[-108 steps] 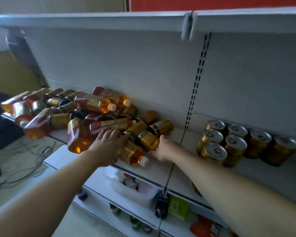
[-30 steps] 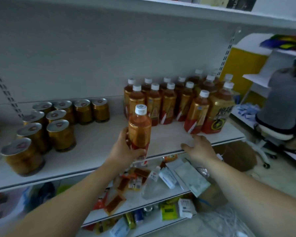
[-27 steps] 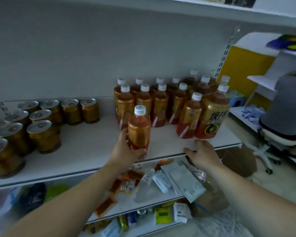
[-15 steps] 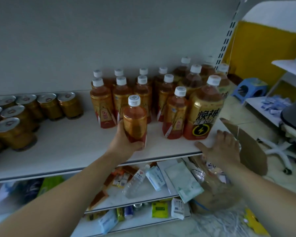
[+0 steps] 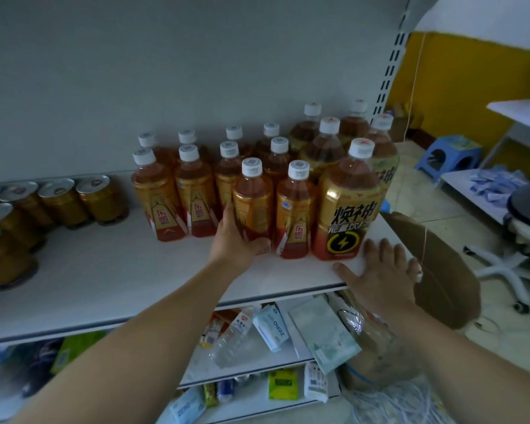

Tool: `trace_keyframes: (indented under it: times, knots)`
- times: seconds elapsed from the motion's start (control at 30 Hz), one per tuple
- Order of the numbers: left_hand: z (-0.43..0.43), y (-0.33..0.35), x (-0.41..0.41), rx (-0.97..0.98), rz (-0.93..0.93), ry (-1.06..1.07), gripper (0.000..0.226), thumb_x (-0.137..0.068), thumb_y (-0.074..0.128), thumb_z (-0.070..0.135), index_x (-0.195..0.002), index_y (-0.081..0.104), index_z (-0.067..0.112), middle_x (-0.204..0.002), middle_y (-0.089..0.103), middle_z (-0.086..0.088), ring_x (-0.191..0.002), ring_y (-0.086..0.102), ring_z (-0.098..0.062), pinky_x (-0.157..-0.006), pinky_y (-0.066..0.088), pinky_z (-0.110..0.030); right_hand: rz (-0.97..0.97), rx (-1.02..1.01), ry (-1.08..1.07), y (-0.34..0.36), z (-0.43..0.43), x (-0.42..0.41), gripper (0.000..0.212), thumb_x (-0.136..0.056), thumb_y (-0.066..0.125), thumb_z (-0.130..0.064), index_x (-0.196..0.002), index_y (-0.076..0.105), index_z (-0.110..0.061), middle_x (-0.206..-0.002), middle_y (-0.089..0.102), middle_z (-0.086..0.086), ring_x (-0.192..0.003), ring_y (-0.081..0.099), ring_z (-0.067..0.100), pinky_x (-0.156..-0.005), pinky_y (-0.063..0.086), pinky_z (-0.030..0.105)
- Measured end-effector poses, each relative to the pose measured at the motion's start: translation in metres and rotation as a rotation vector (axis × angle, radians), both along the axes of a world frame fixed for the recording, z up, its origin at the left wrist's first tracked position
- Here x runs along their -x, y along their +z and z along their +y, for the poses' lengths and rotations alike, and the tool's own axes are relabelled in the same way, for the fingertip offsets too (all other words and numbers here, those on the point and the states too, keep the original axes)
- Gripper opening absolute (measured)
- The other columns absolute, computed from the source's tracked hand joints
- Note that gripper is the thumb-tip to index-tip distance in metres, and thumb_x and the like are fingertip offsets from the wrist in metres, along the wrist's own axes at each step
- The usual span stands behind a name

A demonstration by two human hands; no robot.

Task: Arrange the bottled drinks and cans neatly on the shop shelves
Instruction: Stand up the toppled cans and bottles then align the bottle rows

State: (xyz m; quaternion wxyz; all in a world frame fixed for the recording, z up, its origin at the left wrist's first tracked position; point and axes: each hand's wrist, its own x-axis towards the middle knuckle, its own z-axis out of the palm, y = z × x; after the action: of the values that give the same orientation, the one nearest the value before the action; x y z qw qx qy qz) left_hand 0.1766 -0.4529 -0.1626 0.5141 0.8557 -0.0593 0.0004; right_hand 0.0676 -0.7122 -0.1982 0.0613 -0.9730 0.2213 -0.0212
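My left hand (image 5: 236, 240) is wrapped around the lower part of an amber bottle (image 5: 253, 203) with a white cap. The bottle stands upright on the white shelf (image 5: 110, 276), in the front row of several like bottles (image 5: 169, 197). Right of it stand another small bottle (image 5: 296, 212) and a large gold-labelled bottle (image 5: 348, 209), with more large ones behind. My right hand (image 5: 377, 273) lies flat and spread on the shelf's front right corner, holding nothing. Several gold cans (image 5: 62, 201) stand upright at the left of the shelf.
The shelf below (image 5: 257, 365) holds a lying clear bottle (image 5: 233, 338), packets and paper. A brown cardboard flap (image 5: 438, 264) hangs off the shelf's right end. A blue stool (image 5: 447, 156) and an office chair base (image 5: 508, 270) stand on the floor at right.
My left hand has carried the bottle forward and set it down in the front row beside the others. My right hand has moved onto the shelf corner. The view has shifted rightward.
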Motion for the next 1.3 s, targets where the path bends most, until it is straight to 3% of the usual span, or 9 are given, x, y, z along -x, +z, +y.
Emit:
trace_keyframes:
  times: [0.3,0.53,0.73,0.87,0.97,1.03,1.13,1.23,1.3]
  knots:
    - [0.002,0.009,0.000,-0.104,0.043,0.046,0.132,-0.057,0.088,0.036,-0.148,-0.008,0.033,-0.155,0.001,0.002,-0.139,0.019,-0.026,-0.106,0.028,-0.041,0.040,-0.022,0.021,0.006,0.000,0.000,0.098,-0.072,0.009,-0.086,-0.151,0.004,-0.028,-0.160,0.003,0.011,-0.145,-0.004,0.036,-0.115,0.001,0.057]
    - [-0.001,0.013,-0.005,-0.074,-0.005,0.032,0.109,-0.058,0.087,0.027,-0.145,0.022,0.024,-0.145,0.026,-0.004,-0.132,0.032,-0.024,-0.106,0.029,-0.038,0.088,0.017,0.023,0.006,0.001,0.000,0.091,-0.070,0.003,-0.085,-0.148,0.003,-0.038,-0.159,0.001,0.012,-0.145,-0.005,0.039,-0.113,-0.001,0.059]
    - [0.009,0.024,-0.009,-0.141,0.062,-0.027,0.109,-0.060,0.086,0.031,-0.147,0.021,0.019,-0.146,0.030,-0.005,-0.132,0.034,-0.024,-0.108,0.034,-0.041,0.083,-0.008,0.020,0.005,-0.002,-0.002,0.092,-0.068,0.003,-0.088,-0.147,0.006,-0.040,-0.159,0.003,0.010,-0.144,-0.003,0.038,-0.113,-0.001,0.059]
    - [0.035,0.041,-0.003,-0.109,0.016,-0.069,0.063,-0.071,0.079,0.033,-0.126,0.051,0.023,-0.115,0.059,0.005,-0.106,0.057,-0.017,-0.078,0.050,-0.028,0.020,-0.114,0.013,0.013,-0.002,0.001,0.095,-0.075,0.029,-0.086,-0.149,0.007,-0.031,-0.158,0.010,0.010,-0.145,0.006,0.036,-0.114,0.006,0.058]
    - [0.067,0.053,0.004,-0.201,-0.262,0.250,0.026,-0.074,0.072,0.031,-0.095,0.061,0.019,-0.095,0.057,0.003,-0.092,0.056,-0.022,-0.065,0.043,-0.028,-0.441,-0.471,0.065,0.041,0.010,0.000,0.093,-0.074,0.066,-0.063,-0.146,0.018,-0.027,-0.149,0.029,0.008,-0.137,0.026,0.029,-0.110,0.025,0.058]
    - [0.089,0.057,-0.001,-0.159,-0.341,0.445,0.044,-0.072,0.074,0.027,-0.110,0.054,0.017,-0.111,0.046,-0.002,-0.111,0.046,-0.029,-0.088,0.043,-0.037,-0.751,-0.544,0.148,0.077,0.020,-0.009,0.093,-0.070,0.071,-0.056,-0.144,0.025,-0.022,-0.144,0.031,0.010,-0.133,0.029,0.023,-0.107,0.032,0.054]
    - [0.109,0.069,-0.017,-0.036,-0.157,0.563,0.094,-0.066,0.080,0.033,-0.142,0.024,0.026,-0.146,0.023,-0.009,-0.134,0.024,-0.033,-0.108,0.030,-0.048,-0.954,-0.257,0.288,0.144,0.035,-0.035,0.092,-0.071,0.061,-0.066,-0.144,0.032,-0.017,-0.147,0.033,0.015,-0.137,0.028,0.032,-0.107,0.029,0.057]
    - [0.113,0.077,-0.034,0.122,0.054,0.452,0.121,-0.064,0.085,0.031,-0.149,-0.001,0.033,-0.156,0.013,-0.007,-0.140,0.022,-0.032,-0.107,0.032,-0.053,-0.630,0.074,0.383,0.204,0.055,-0.070,0.096,-0.065,0.036,-0.090,-0.141,0.031,-0.032,-0.149,0.036,0.006,-0.139,0.026,0.033,-0.108,0.020,0.063]
    - [0.116,0.077,-0.042,0.247,0.125,0.347,0.119,-0.068,0.083,0.026,-0.149,-0.003,0.032,-0.152,0.029,-0.006,-0.135,0.035,-0.030,-0.103,0.038,-0.053,-0.298,0.145,0.384,0.220,0.065,-0.087,0.105,-0.058,0.026,-0.097,-0.145,0.022,-0.040,-0.155,0.026,0.002,-0.142,0.021,0.033,-0.109,0.015,0.064]
